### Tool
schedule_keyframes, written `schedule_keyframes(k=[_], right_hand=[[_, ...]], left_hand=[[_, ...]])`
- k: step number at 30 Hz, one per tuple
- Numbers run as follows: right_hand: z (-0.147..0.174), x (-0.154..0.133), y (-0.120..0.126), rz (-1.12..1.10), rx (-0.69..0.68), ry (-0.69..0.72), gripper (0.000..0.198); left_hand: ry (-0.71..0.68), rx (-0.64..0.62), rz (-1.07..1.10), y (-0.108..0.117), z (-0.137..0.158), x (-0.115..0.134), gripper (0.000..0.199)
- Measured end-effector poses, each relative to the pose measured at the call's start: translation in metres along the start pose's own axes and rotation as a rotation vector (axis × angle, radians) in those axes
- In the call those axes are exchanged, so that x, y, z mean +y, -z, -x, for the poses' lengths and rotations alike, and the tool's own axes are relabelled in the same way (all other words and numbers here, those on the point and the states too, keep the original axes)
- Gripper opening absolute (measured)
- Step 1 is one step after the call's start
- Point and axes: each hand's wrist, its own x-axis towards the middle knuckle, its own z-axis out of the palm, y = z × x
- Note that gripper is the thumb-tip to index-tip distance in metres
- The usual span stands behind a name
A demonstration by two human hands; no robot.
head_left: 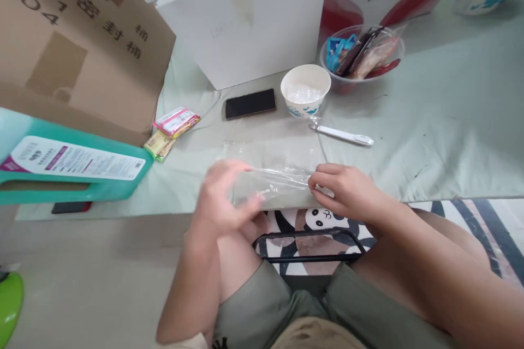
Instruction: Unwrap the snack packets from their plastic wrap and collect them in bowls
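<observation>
A clear, crinkled plastic bag stretches between my hands at the table's front edge. My right hand pinches its right end between thumb and fingers. At the bag's left end is my left hand, smeared by motion, with thumb and fingers apart around the film; whether they touch it I cannot tell. Beyond the bag lies a slim white tool with a small metal end. Behind that stands a paper bowl with blue print, holding clear, shiny pieces too small to name.
A black phone and small snack packets lie on the cloth-covered table. A clear tub holds wrapped items. Around stand a white box, a cardboard box and a green jug.
</observation>
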Motion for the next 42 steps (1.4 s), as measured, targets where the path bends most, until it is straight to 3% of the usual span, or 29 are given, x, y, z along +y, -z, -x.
schedule_keyframes(k=[1, 3, 6, 11, 16, 21, 24, 28, 33, 42], right_hand=[[0.0, -0.001, 0.001, -0.041, 0.004, 0.005, 0.013], [-0.001, -0.003, 0.004, -0.148, 0.0, 0.001, 0.01], [-0.001, -0.005, 0.007, -0.319, -0.057, -0.006, 0.009], [-0.005, -0.005, 0.009, -0.429, -0.312, 0.036, 0.021], [-0.002, -0.001, 0.011, -0.415, -0.361, 0.0, 0.015], [0.01, 0.012, 0.017, -0.395, -0.383, -0.071, 0.069], [0.015, 0.02, 0.015, -0.358, -0.383, -0.089, 0.077], [0.017, 0.026, 0.005, -0.284, -0.272, -0.08, 0.063], [0.012, 0.03, -0.003, -0.301, 0.041, -0.068, 0.017], [-0.016, 0.031, -0.019, -0.874, 0.591, -0.39, 0.023]], left_hand=[[-0.047, -0.216, -0.081, -0.002, 0.007, 0.012, 0.05], [-0.042, -0.44, -0.232, -0.008, 0.015, 0.026, 0.059], [0.005, -0.495, -0.342, -0.015, 0.021, 0.022, 0.053], [0.019, -0.389, -0.266, 0.0, 0.042, -0.006, 0.043], [0.17, -0.242, -0.111, 0.014, 0.066, -0.016, 0.029], [0.39, 0.01, 0.146, 0.017, 0.069, -0.022, 0.014], [0.495, 0.156, 0.308, 0.012, 0.057, -0.03, 0.011], [0.528, 0.344, 0.597, -0.006, 0.031, -0.038, 0.014], [0.551, 0.51, 0.829, -0.027, 0.008, -0.036, 0.024], [0.702, 0.526, 0.76, -0.047, 0.005, -0.045, 0.024]])
